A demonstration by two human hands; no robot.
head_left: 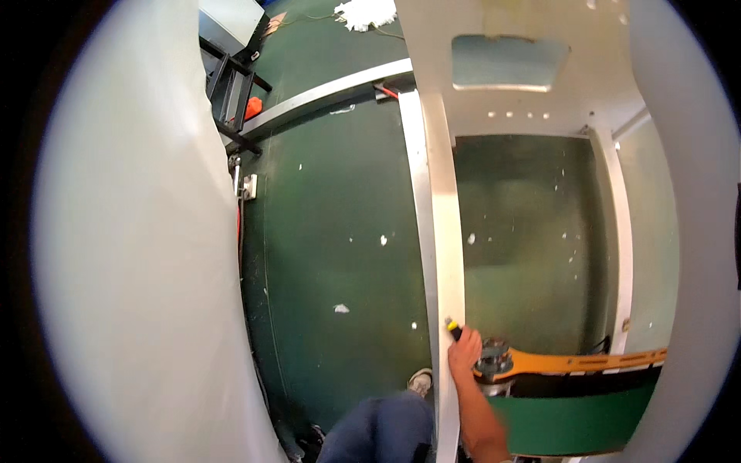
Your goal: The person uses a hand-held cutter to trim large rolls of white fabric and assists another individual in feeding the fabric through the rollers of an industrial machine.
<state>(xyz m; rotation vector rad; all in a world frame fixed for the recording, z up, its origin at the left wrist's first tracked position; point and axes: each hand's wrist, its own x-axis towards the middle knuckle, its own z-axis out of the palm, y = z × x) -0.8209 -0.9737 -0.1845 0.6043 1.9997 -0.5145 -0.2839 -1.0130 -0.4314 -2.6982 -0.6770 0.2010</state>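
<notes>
My right hand (465, 351) reaches in from the lower edge with its fingers closed round a small black-and-yellow tool (453, 329). A short grey tip points away from me; I cannot make out what kind of tool it is. Both hand and tool are over the long white beam (448, 255) that runs away from me. Just right of the hand is a round metal machine part (494, 361), joined to an orange slotted bar (571, 363). My left hand is out of view.
A green belt-like surface (571, 423) lies beneath the bar. A white panel with a rectangular opening (509, 62) stands at the far right. White scraps (341, 309) dot the green floor (332, 231). Large white material (147, 255) fills the left, near a black metal frame (229, 100).
</notes>
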